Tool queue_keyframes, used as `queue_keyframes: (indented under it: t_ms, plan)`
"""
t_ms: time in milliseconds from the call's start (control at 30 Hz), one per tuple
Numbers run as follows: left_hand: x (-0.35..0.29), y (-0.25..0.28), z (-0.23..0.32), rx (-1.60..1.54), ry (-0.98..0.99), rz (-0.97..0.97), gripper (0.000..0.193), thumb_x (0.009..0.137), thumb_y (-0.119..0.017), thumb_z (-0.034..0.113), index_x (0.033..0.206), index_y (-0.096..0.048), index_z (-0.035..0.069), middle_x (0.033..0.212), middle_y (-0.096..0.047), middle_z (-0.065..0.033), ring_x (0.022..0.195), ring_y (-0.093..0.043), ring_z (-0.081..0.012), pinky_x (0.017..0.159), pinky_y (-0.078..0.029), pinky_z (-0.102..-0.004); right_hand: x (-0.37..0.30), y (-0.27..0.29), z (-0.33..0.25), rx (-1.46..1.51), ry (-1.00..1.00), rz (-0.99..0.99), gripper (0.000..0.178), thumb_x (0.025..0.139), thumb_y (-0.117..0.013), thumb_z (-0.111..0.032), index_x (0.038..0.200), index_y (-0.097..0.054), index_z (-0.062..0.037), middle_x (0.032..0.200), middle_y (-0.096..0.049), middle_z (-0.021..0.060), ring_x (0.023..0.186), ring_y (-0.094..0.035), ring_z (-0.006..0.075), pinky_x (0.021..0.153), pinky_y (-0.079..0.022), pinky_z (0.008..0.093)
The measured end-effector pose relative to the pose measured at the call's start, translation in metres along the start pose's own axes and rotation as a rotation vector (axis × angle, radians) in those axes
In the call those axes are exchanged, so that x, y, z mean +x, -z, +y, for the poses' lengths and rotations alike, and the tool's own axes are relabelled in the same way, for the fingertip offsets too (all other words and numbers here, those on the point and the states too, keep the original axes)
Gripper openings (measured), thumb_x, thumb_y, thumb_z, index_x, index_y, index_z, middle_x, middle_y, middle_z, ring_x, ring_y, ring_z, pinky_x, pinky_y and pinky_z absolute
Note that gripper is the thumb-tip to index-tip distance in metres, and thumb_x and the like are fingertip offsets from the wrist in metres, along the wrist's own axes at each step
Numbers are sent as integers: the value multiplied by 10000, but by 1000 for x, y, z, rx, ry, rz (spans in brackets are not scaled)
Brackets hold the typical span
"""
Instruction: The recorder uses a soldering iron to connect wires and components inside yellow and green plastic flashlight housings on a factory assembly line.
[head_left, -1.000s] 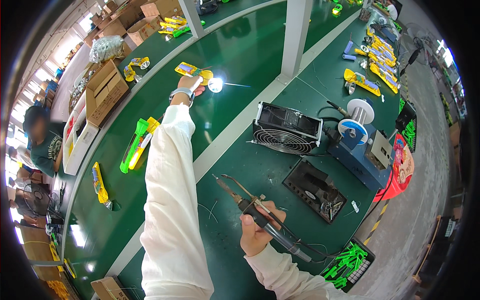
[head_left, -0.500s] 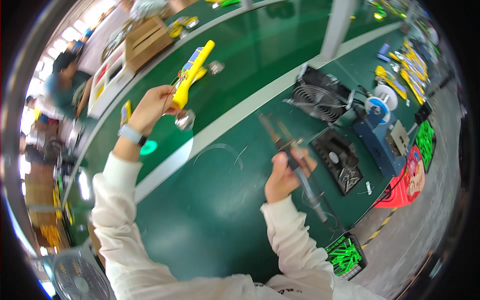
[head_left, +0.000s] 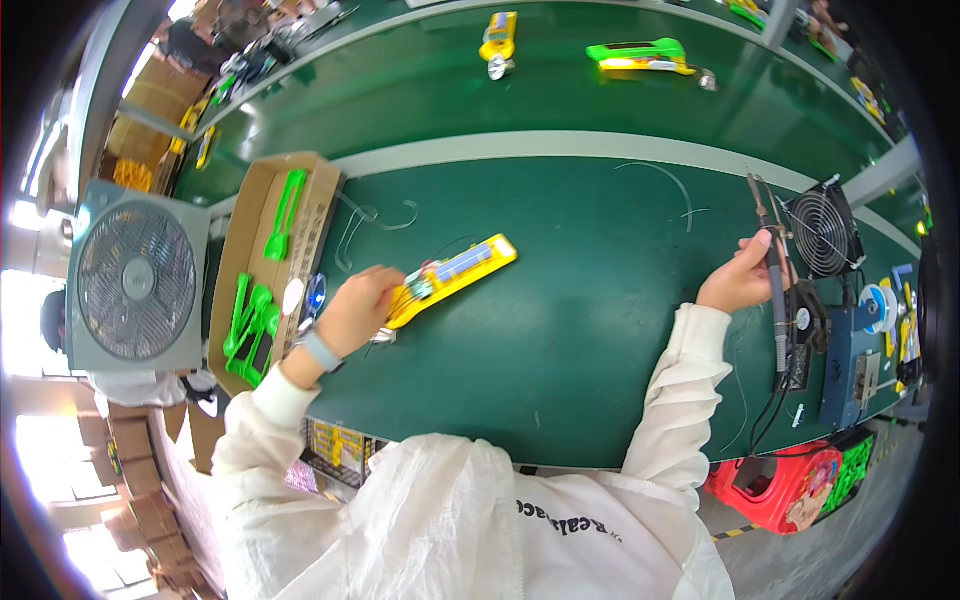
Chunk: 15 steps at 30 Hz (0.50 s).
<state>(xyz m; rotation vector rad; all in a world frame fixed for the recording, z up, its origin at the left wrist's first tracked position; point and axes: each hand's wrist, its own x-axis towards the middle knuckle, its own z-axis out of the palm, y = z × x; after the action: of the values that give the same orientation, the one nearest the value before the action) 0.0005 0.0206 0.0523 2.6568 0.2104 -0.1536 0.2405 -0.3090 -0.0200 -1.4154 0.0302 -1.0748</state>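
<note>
My left hand [head_left: 358, 312] grips the lower end of a yellow flashlight housing [head_left: 492, 256] over the green table. Its open side shows a blue cylindrical battery [head_left: 464, 263] and a small green circuit board [head_left: 418, 288]; my fingers hide part of the lamp end. At the right, my right hand [head_left: 738, 275] is closed round a soldering iron [head_left: 775, 290] with a dark grip, its thin metal tip pointing away from me. A cable trails from its near end. The iron and the housing are far apart.
Left stand a cardboard box [head_left: 325, 205] of green plastic parts and a grey fan [head_left: 138, 280]. On the right are a small black fan [head_left: 822, 232], a blue soldering station [head_left: 845, 355], a solder spool [head_left: 878, 308] and a red stool [head_left: 775, 490]. Flashlights [head_left: 640, 58] lie on the far belt.
The view has swung left, bringing the box and grey fan in. My left hand has brought the yellow housing from over the far belt down to the near table. The right hand still holds the iron.
</note>
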Motion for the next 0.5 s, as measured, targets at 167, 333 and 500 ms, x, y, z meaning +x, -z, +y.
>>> queue_keyframes:
  t_ms: [167,333,500]
  plan:
    - [11,-36,2,-13,-112,310,153,769,-509,-19,899,-573,33,809,-554,-154,731,-550,-340,666,-459,-380,-14,1,-3,30,23,-51,272,818,-615,-138,911,-424,31,764,-557,121,602,-531,137,546,-433,238]
    - [-4,-24,5,67,-176,692,190,772,-544,8,956,-582,32,958,-598,-131,891,-566,-287,770,-457,-348,-34,-2,-18,61,-9,-208,219,818,-610,-156,867,-470,5,686,-549,66,568,-501,99,502,-391,213]
    - [-86,49,-72,228,303,734,122,793,-535,51,900,-594,60,845,-592,-110,782,-575,-282,688,-463,-353,-47,15,-35,44,-38,-232,186,826,-594,-178,846,-488,-27,645,-539,32,532,-468,67,473,-347,188]
